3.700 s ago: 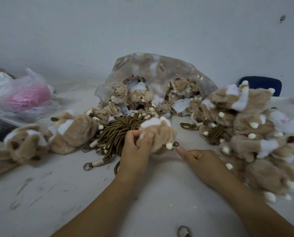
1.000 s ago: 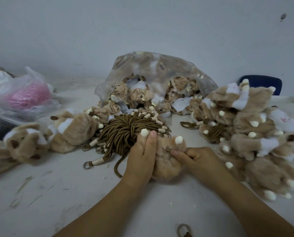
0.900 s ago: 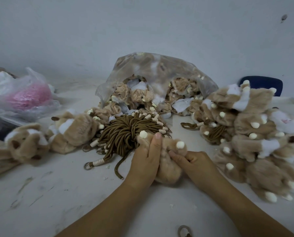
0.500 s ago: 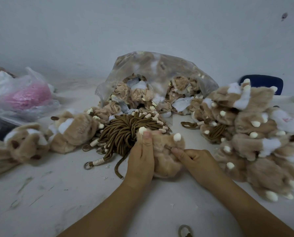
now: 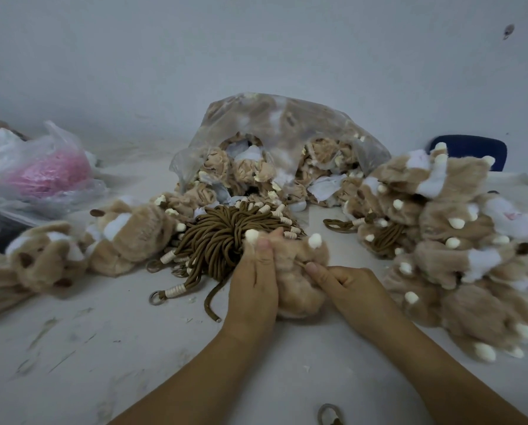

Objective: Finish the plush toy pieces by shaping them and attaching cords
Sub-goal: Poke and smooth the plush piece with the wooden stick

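My left grip [image 5: 253, 283] wraps the plush toy [image 5: 298, 291] and steadies it on the desk [image 5: 103, 348], just beside the cord bundle [image 5: 216, 240] so a cord is within easy reach. My right grip [image 5: 351, 286] pinches its fur, likely to shape it. I can't tell exactly what is pinched.

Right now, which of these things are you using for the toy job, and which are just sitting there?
For the job: plush piece in the left hand and right hand; brown cords; clear bag of plush pieces; plush pile.
Just lying about: pink-filled bag; blue object.
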`<act>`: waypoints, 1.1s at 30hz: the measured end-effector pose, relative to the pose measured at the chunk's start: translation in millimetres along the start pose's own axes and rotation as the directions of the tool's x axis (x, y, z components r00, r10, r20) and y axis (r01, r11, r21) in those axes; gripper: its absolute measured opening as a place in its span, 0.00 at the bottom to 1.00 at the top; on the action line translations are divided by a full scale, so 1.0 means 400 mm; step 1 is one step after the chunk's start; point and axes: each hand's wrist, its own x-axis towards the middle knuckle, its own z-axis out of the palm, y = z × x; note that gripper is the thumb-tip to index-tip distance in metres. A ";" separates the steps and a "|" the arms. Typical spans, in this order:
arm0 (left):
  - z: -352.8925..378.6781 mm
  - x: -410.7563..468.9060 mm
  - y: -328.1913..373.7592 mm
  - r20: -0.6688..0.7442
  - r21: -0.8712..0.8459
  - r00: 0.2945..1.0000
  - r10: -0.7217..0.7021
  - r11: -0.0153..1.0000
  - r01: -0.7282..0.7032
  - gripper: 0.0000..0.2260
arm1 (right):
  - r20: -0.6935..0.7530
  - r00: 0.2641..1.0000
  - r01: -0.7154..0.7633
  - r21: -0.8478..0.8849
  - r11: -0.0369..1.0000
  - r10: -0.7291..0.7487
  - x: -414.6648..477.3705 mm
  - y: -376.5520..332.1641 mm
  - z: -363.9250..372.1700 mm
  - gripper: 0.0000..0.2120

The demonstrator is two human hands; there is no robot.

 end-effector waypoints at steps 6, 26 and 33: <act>0.011 0.003 0.000 0.104 0.163 0.992 -0.071 0.985 0.053 0.28 | -0.029 0.999 0.013 -0.071 0.997 -0.015 0.000 -0.008 -0.007 0.32; 0.002 0.000 0.012 0.041 0.106 0.977 -0.209 0.973 0.204 0.20 | 0.006 0.985 0.166 -0.249 0.954 -0.170 0.001 -0.001 -0.021 0.34; -0.007 -0.003 0.005 0.098 0.059 0.987 -0.130 0.990 0.125 0.18 | -0.093 0.995 0.028 -0.190 0.981 -0.046 0.008 0.006 -0.024 0.30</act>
